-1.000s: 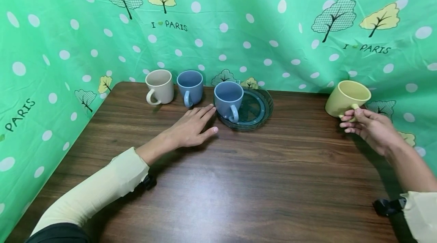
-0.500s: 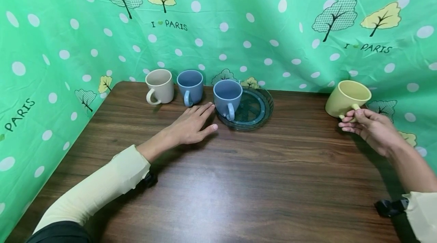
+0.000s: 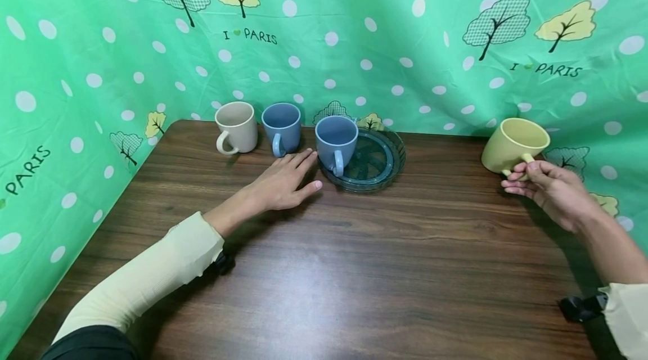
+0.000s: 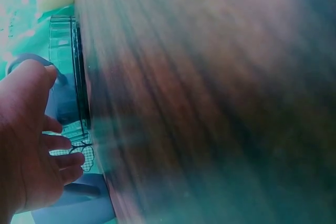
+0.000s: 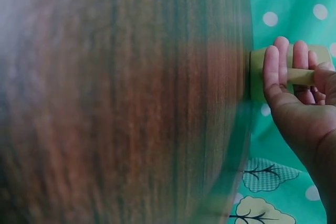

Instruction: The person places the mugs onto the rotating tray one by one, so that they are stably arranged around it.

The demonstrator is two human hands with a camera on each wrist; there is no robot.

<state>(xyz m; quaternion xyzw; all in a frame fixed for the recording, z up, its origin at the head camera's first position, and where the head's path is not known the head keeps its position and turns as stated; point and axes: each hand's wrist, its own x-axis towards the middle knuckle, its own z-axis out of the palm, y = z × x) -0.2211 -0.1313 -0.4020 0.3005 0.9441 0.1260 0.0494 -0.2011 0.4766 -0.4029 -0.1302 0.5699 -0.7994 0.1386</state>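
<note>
A blue mug point(image 3: 336, 140) stands in the left part of a dark glass dish point(image 3: 394, 174), its handle toward the front. My left hand point(image 3: 283, 183) is spread flat just left of them, fingertips at the dish's left rim; whether they touch it I cannot tell. In the left wrist view, the left hand point(image 4: 31, 129) has its thumb in front of the dish point(image 4: 81, 72). My right hand point(image 3: 552, 188) pinches the handle of a yellow mug point(image 3: 511, 149) at the table's far right. The right wrist view shows the thumb and fingers at that mug's handle point(image 5: 300, 76).
A second blue mug point(image 3: 281, 126) and a cream mug point(image 3: 237, 126) stand left of the dish along the back edge. Behind the brown wooden table point(image 3: 385, 270) hangs a green dotted curtain point(image 3: 385, 67).
The blue mug in the dish has shifted slightly back and left, and its handle has turned a little leftward. My left hand has crept slightly backward; the right hand stays on the yellow mug.
</note>
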